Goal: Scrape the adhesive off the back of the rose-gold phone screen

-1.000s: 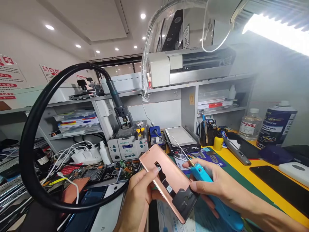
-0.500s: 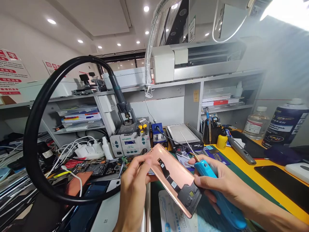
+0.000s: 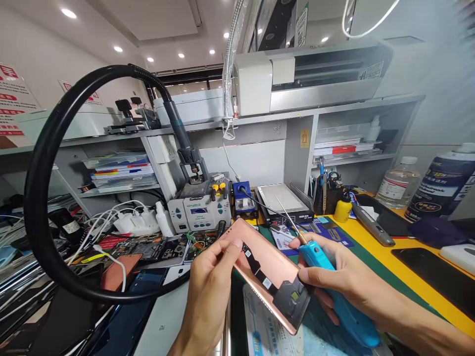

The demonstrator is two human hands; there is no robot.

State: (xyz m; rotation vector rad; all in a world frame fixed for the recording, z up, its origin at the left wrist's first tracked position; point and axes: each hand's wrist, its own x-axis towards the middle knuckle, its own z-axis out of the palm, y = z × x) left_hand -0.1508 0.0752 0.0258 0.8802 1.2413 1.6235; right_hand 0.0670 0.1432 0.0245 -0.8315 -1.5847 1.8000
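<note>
A copper-pink phone back cover (image 3: pixel 272 252) is tilted between my two hands, its inner side facing me. Along it runs a black flex cable (image 3: pixel 256 267) with small white labels, ending at a black camera-area plate (image 3: pixel 293 301) at the lower corner. My left hand (image 3: pixel 211 287) pinches the cover's left edge, thumb tip at the cable's upper end. My right hand (image 3: pixel 337 272) is wrapped round a blue-handled tool (image 3: pixel 326 277) with a brass collar and a long thin metal shaft pointing up and left. The right thumb also presses the cover's right edge.
A hot-air station (image 3: pixel 200 210) stands behind, its thick black hose (image 3: pixel 40 198) looping at left. Phones and boards crowd the left side, including a white phone back (image 3: pixel 163 316). A heating plate (image 3: pixel 284 200), yellow bottle (image 3: pixel 343 207) and spray can (image 3: pixel 441 183) stand farther back.
My left thumb has slid right across the cover to the flex cable's upper end. The head view has tipped slightly downward. My right hand keeps its hold on the tool and cover.
</note>
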